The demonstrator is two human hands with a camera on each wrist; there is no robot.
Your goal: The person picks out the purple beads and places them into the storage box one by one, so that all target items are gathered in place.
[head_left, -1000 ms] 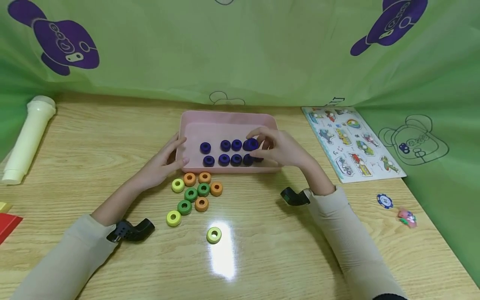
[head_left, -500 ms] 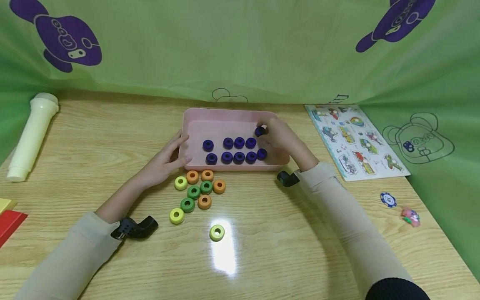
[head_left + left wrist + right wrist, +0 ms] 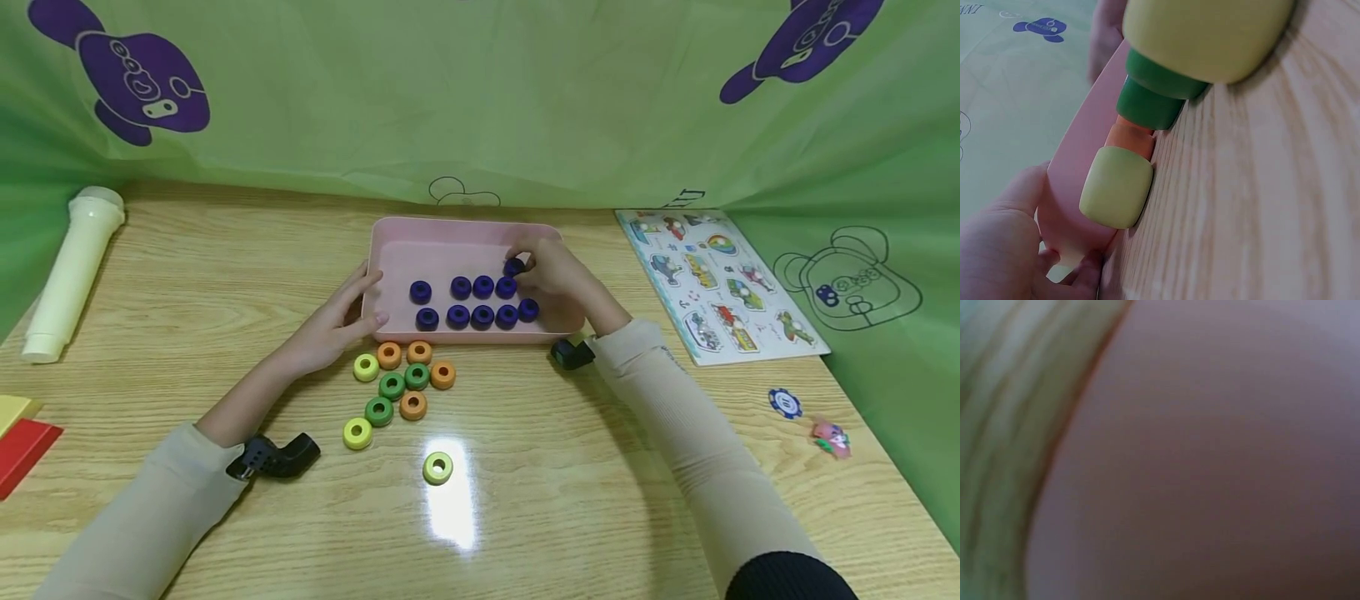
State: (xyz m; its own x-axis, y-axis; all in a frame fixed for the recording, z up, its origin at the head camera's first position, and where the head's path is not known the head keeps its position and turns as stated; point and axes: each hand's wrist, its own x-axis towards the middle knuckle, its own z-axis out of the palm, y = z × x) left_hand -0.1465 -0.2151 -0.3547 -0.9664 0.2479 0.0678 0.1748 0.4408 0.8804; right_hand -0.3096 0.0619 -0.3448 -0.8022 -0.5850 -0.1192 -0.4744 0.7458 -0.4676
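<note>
My left hand [image 3: 324,329] grips the left end of a shallow pink tray [image 3: 465,337], fingers along the side and thumb at the front corner. In the left wrist view, that hand [image 3: 1004,250] closes round the end of the tray [image 3: 1079,156]. Inside the tray, dark blue ring beads stand in two loose rows, among them a front-row bead [image 3: 457,317]. Over the tray's right part, my right hand [image 3: 555,268] pinches a dark blue bead [image 3: 513,267] just behind the back row. Blurred pink tray surface [image 3: 1210,450] fills most of the right wrist view.
Before the tray lie several loose beads: green [image 3: 392,385], orange [image 3: 413,406] and yellow [image 3: 357,433], plus a lone yellow-green one [image 3: 438,468]. A picture board [image 3: 723,287], a poker chip [image 3: 785,403] and a cream tube [image 3: 73,275] lie farther out.
My right hand has moved toward the back of the tray with a blue bead, then slightly left. My left hand keeps its hold on the tray. The whole head view has shifted a little.
</note>
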